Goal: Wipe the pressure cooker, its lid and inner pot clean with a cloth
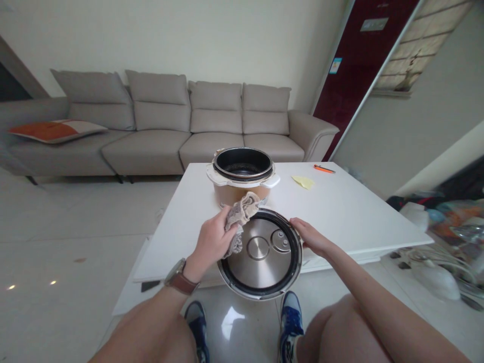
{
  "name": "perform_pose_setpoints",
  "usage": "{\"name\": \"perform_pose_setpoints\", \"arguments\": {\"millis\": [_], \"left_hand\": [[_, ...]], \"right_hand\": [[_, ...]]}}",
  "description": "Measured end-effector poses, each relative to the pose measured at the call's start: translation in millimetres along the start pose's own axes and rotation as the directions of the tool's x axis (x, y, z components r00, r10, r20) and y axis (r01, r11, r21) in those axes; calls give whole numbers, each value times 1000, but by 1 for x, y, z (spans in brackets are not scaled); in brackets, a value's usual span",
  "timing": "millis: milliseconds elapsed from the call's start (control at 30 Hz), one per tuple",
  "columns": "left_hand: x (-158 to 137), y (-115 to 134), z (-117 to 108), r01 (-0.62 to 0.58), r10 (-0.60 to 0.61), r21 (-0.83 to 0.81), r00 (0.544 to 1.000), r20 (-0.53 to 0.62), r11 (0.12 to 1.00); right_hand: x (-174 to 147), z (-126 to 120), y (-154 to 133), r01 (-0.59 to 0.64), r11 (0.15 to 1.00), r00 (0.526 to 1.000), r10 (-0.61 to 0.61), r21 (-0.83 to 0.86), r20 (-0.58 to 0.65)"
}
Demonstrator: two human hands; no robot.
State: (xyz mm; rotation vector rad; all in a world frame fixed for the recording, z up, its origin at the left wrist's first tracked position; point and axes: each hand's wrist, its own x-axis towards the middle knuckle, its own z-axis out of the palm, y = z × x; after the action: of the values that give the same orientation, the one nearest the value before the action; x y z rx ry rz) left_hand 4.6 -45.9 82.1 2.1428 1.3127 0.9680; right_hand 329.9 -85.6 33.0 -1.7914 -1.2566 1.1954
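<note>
My left hand [215, 233], with a watch on its wrist, is closed around a bunched grey-beige cloth [242, 212]. The cloth lies against the upper left rim of a round pressure cooker lid [260, 275], whose metal inner side and black sealing ring face me. Gripping the lid's right edge is my right hand [308, 236]; its fingertips are partly hidden behind the rim. The lid is tilted up at the table's near edge. Just beyond it stands the cooker body [227, 192], uncovered, with a dark inner pot [243, 162] inside.
On the white table [340, 217] lie a yellow piece of paper or cloth [303, 181] and an orange pen-like or cutter-like tool [324, 169]. Behind it is a grey sofa [212, 143] with an orange cushion [53, 131]. Cables and bags [446, 242] crowd the floor at right.
</note>
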Motion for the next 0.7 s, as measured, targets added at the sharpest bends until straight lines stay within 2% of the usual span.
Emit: {"name": "perform_pose_setpoints", "arguments": {"millis": [100, 233, 367, 433, 533, 633, 700], "left_hand": [[0, 5, 18, -25, 24, 8, 992, 123, 1000], [-3, 10, 50, -13, 18, -30, 979, 202, 999], [-9, 20, 73, 55, 10, -202, 952, 305, 978], [-8, 25, 74, 83, 9, -339, 966, 259, 937], [-2, 28, 65, 144, -145, -512, 989, 38, 847], [3, 29, 57, 117, -236, -567, 961, -141, 815], [5, 31, 59, 94, -213, -547, 964, -159, 832]], "right_hand": [[-3, 1, -2, 13, 1000, 1000, -13, 9, -5], [-5, 2, -3, 29, 999, 1000, -29, 20, -7], [-5, 3, -3, 13, 1000, 1000, -13, 20, -6], [-5, 3, -4, -1, 1000, 1000, 1, 19, -8], [-7, 5, -8, -4, 1000, 1000, 4, 7, -12], [-10, 7, -13, 17, 1000, 999, -18, -18, -32], [-12, 7, -15, 21, 999, 998, -22, -26, -55]]}}
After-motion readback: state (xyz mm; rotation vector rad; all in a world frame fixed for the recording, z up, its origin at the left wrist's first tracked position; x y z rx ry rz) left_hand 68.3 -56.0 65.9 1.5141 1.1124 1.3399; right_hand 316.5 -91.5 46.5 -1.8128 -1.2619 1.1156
